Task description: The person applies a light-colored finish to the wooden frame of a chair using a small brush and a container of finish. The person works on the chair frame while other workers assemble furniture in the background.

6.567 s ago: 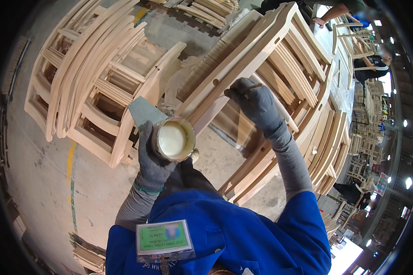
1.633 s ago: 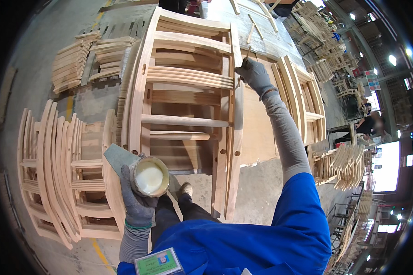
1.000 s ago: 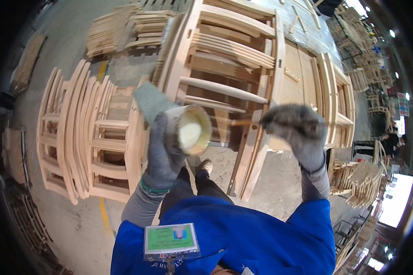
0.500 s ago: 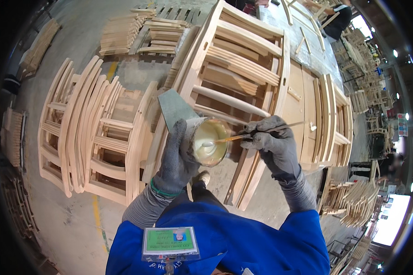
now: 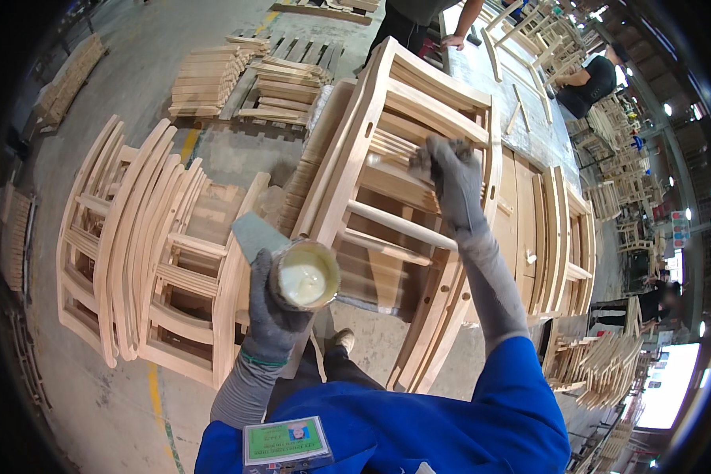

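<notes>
My left hand (image 5: 270, 312), in a grey glove, is closed around a small round tub (image 5: 334, 272) of creamy white glue-like liquid (image 5: 302, 284). A flat grey-green sheet (image 5: 254, 235), perhaps sandpaper, juts out beyond the same hand beside the tub. My right hand (image 5: 454, 182), also gloved, is stretched forward over a pale wooden chair-back frame (image 5: 407, 225) with slats and rails. Its fingers are curled closed around the thin brush seen earlier, which the hand now mostly hides. I cannot tell whether the brush tip touches the wood.
More curved wooden frames (image 5: 146, 245) stand stacked at the left, others (image 5: 565, 237) at the right. Wood pieces (image 5: 213, 79) lie piled on pallets behind. A person (image 5: 423, 20) stands at the far end by a long table (image 5: 470, 71); another person (image 5: 592, 83) works farther right.
My right hand has lifted the brush out of the tub and moved forward over the frame. The tub in my left hand has shifted left and slightly nearer. A person's arm now shows at the far end.
</notes>
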`<control>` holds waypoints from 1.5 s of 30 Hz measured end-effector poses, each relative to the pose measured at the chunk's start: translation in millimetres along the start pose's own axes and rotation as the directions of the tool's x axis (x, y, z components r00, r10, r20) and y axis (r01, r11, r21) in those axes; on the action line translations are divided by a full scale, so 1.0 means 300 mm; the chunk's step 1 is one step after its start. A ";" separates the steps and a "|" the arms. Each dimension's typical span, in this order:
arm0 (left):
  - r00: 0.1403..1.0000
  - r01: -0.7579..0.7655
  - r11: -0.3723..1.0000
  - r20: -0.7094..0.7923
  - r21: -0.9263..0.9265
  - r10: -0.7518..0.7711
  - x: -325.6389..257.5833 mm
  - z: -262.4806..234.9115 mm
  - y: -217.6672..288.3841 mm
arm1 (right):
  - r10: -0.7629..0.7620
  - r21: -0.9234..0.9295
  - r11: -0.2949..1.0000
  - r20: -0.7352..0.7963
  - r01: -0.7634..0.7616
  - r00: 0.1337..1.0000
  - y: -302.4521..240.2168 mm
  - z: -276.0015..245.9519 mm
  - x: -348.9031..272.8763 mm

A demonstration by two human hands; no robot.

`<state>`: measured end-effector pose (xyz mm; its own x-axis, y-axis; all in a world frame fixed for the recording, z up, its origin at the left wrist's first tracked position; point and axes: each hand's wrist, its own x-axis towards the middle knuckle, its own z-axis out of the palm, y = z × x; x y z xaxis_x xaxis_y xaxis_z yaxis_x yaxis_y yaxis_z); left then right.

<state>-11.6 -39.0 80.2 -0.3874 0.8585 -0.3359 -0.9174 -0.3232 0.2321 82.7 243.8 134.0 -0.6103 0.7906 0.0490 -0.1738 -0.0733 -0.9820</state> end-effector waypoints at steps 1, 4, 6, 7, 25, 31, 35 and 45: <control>0.999 -0.017 1.000 -0.047 -0.018 0.016 -0.007 -0.007 0.019 | -0.072 -0.080 0.994 -0.034 0.070 0.997 0.002 0.014 0.055; 0.955 -0.120 0.974 -0.245 0.191 0.166 -0.019 -0.068 0.042 | -0.151 -0.185 0.973 -0.071 0.135 0.986 0.057 0.021 0.206; 0.964 -0.107 0.994 -0.244 -0.006 0.102 -0.030 -0.081 0.084 | -0.112 -0.239 0.967 -0.095 0.086 0.989 0.109 0.020 0.272; 0.950 -0.126 0.992 -0.288 0.000 0.121 -0.035 -0.102 0.094 | -0.149 -0.280 0.953 -0.082 0.121 0.986 0.132 0.021 0.296; 0.902 -0.171 0.985 -0.400 0.009 0.160 -0.063 -0.139 0.134 | -0.212 -0.496 0.846 0.026 0.197 0.977 0.219 0.003 0.377; 0.921 -0.163 0.987 -0.357 0.012 0.156 -0.097 -0.162 0.152 | -0.088 -0.572 0.818 -0.033 0.054 0.996 0.213 0.082 0.341; 0.957 -0.116 0.992 -0.261 0.059 0.128 -0.106 -0.134 0.156 | -0.241 -0.340 0.924 -0.161 0.176 0.957 0.203 0.040 0.358; 0.990 -0.129 0.977 -0.027 0.167 0.136 -0.219 -0.149 0.131 | -0.245 -0.173 0.959 -0.105 0.224 0.964 0.083 0.100 -0.124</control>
<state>-26.3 -125.8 70.5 -0.5105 0.7959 -0.3255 -0.8314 -0.3603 0.4229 77.9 194.2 113.1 -0.4649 0.8438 0.2683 -0.1699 0.2124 -0.9623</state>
